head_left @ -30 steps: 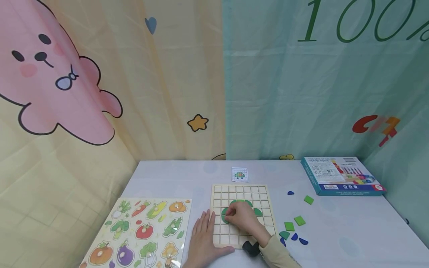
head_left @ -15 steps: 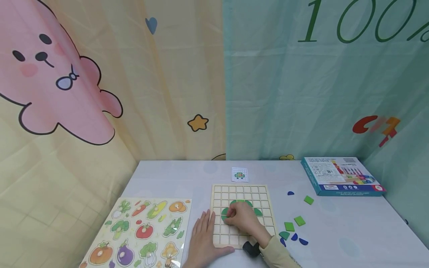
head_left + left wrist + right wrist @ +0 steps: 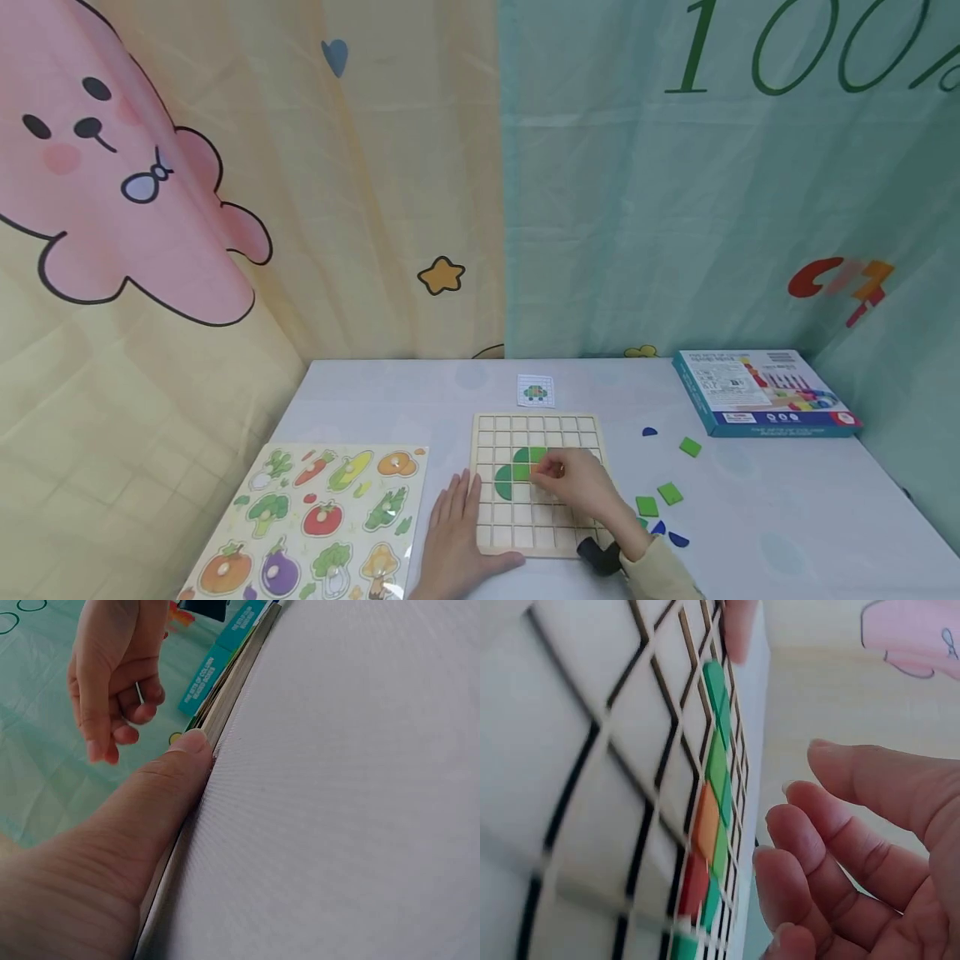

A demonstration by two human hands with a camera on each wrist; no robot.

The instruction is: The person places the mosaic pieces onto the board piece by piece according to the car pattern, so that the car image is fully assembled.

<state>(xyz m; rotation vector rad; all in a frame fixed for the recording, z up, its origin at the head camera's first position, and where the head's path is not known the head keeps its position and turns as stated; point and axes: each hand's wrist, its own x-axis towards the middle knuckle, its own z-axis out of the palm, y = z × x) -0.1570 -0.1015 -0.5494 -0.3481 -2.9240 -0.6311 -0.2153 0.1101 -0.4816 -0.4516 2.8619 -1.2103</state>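
Note:
A wooden grid board [image 3: 536, 425] lies on the white table. Dark green curved pieces [image 3: 510, 482] and a light green square [image 3: 537, 455] sit in its cells. My right hand [image 3: 557, 471] hovers over the middle of the board, fingers loosely curled. In the right wrist view nothing shows between the fingers [image 3: 817, 825], and green, orange and red tiles [image 3: 709, 825] run along the board. My left hand [image 3: 453, 533] lies flat on the table. Its thumb [image 3: 161, 787] presses against the board's left edge [image 3: 225, 705].
Loose green squares [image 3: 647, 506] and blue pieces [image 3: 678, 540] lie right of the board. A pattern card [image 3: 536, 390] sits behind it. A teal box [image 3: 761, 392] stands at the back right, a vegetable puzzle [image 3: 322, 517] at the front left. Curtains hang behind the table.
My right hand has moved right from the board's left green pieces to its middle, uncovering them and hiding the right one. The left hand has stayed put.

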